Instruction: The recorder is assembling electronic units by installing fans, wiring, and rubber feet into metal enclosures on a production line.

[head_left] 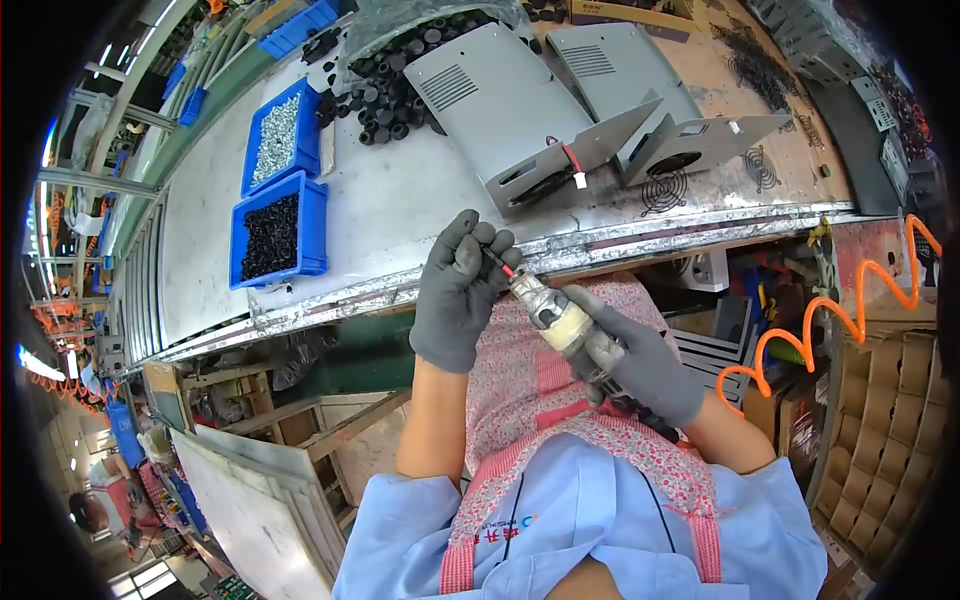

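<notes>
My right hand [655, 365], in a grey glove, is wrapped round a power screwdriver [560, 322] with tape about its body. Its thin bit [497, 262] points up and left to the fingers of my left hand [452, 300]. That hand, also gloved in grey, is closed with its fingertips pinched at the bit's tip; whatever they hold there is too small to make out. Just beyond lies a grey metal housing [500, 95] with vent slots, a fan in its upright end panel and a red-and-black lead ending in a white connector [580, 180].
A second grey housing [630, 75] stands to the right. Blue bins hold black screws [270, 237] and silver fasteners [278, 138]. Black rubber caps [385, 95] are heaped behind. Wire fan guards [663, 192] lie near the bench edge. An orange coiled hose [815, 310] hangs at right.
</notes>
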A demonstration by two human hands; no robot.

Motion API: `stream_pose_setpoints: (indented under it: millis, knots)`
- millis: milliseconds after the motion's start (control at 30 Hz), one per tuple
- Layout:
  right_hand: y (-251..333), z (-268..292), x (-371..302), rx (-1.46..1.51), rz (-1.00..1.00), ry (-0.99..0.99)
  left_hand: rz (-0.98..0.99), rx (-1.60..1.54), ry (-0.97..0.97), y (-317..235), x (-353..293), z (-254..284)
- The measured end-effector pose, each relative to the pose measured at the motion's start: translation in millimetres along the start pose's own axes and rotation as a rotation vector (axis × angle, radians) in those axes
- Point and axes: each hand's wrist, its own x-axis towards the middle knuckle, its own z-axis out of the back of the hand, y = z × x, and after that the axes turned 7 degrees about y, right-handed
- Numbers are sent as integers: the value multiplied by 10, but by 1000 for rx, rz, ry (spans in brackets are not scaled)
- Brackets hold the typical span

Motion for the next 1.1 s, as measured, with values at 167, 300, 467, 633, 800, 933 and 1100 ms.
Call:
stream_pose_setpoints:
  millis: [167,300,467,633,800,933,1100]
  knots:
    - [28,7,15,-6,37,-8,40,137,-191,4,14,-135]
    - [120,25,-1,-155,106,-35,101,57,-208,-13,92,-59]
    - [87,68,-10,-246,258,-58,110,986,-157,-236,336,-164]
    - [-4,138,-26,-388,342,-64,199,1850,323,-447,822,-370]
    - [16,67,-157,-182,194,-112,417,1872,639,-510,1137,-337]
    - [-39,94,-166,-265,193,-187,248,1891,567,-437,1038,-214]
    - [-27,34,-108,-203,177,-219,34,1965,527,-351,1016,114]
